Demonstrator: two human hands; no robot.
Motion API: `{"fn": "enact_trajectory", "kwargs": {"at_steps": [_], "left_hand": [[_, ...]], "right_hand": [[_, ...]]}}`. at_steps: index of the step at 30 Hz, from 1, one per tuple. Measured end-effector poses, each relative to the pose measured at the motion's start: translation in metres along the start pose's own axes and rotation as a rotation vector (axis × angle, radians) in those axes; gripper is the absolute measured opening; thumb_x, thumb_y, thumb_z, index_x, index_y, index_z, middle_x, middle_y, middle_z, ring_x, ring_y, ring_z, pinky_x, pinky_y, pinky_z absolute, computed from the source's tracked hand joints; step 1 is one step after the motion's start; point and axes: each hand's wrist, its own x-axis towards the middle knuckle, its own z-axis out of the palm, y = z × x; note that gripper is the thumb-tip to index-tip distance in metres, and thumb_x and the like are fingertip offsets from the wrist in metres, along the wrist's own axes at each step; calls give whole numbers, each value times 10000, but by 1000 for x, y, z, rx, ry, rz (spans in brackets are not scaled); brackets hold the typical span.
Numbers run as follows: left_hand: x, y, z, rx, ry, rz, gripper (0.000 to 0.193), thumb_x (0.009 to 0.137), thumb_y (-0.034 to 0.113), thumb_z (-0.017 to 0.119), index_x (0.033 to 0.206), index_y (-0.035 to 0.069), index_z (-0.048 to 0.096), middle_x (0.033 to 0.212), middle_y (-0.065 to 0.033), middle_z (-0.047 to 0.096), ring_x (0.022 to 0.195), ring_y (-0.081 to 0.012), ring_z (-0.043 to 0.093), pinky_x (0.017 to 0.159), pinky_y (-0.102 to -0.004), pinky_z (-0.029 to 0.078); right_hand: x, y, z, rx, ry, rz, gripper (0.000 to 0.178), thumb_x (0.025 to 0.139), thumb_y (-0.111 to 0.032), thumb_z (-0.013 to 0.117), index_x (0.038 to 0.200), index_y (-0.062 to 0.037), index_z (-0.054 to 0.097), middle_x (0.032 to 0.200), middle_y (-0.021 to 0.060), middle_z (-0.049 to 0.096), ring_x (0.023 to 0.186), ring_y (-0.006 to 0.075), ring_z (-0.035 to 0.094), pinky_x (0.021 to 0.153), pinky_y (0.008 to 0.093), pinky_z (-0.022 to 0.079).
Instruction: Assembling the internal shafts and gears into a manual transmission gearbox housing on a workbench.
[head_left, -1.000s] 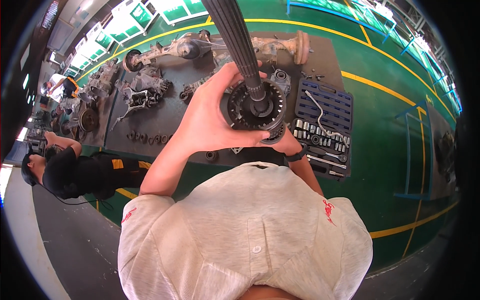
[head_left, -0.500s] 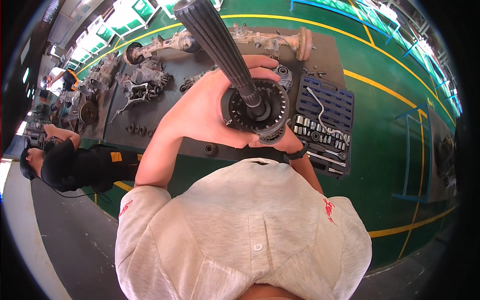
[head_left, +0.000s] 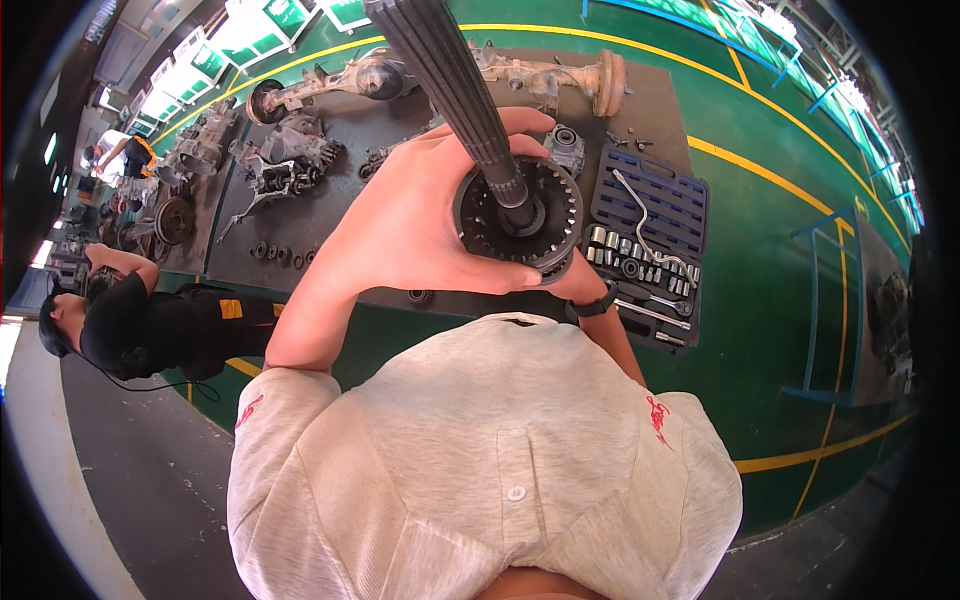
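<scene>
A dark splined shaft (head_left: 450, 90) rises toward me, tilted up and to the left, its lower end inside a toothed gear sleeve (head_left: 573, 232). My left hand (head_left: 405, 215) is wrapped round the sleeve's left side, fingers along the far rim and thumb along the near one. Below and to the right of the sleeve, part of my right hand (head_left: 576, 283) shows, with a black watch (head_left: 596, 302) on the wrist. Its fingers are hidden behind the sleeve. Just under my left forearm, a small gear (head_left: 420, 296) lies at the table's near edge.
An open blue socket set (head_left: 655, 215) lies right of my hands. Across the table's back stretches a rusty axle (head_left: 500, 72). An opened gearbox part (head_left: 285, 175) and several small rings (head_left: 272, 252) are at left. Beyond them, a person in black (head_left: 150, 330) works at another table.
The shaft's upper end and the gear sleeve have shifted slightly right. My left thumb has slid farther right along the near rim, and less of my right hand shows beneath it.
</scene>
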Motion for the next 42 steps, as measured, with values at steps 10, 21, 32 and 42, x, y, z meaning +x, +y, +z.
{"fn": "enact_trajectory", "kwargs": {"at_steps": [10,21,32,42], "left_hand": [[-3,6,17,-15,79,-103,933,551,181,930,1380,-2,542,1310,-139,637,1207,-246,629,1050,-384,472],[-21,-27,83,-805,318,-98,1194,606,309,995,1525,13,294,1379,-136,551,1263,-217,558,1085,-371,433],[-69,-81,134,-1137,362,-192,1098,707,188,791,1599,72,162,1581,-171,334,1515,-275,262,1240,-459,164],[-87,-108,196,-911,212,-352,877,744,-31,710,1510,61,293,1365,-134,536,1269,-220,513,1044,-353,436]], "right_hand": [[1,-4,0,-77,-2,-44,846,735,-293,936,1424,-48,511,1372,88,607,1240,196,570,1083,376,446],[0,0,0,-27,-5,-63,901,741,-197,920,1477,-72,415,1459,83,503,1309,207,501,1103,383,424],[-4,9,-4,-293,148,-102,623,758,-147,913,1296,-65,610,1233,27,638,1098,159,595,952,343,507],[1,17,-2,-230,126,101,364,781,-123,887,1060,-23,677,966,8,668,876,117,614,785,297,535]]}}
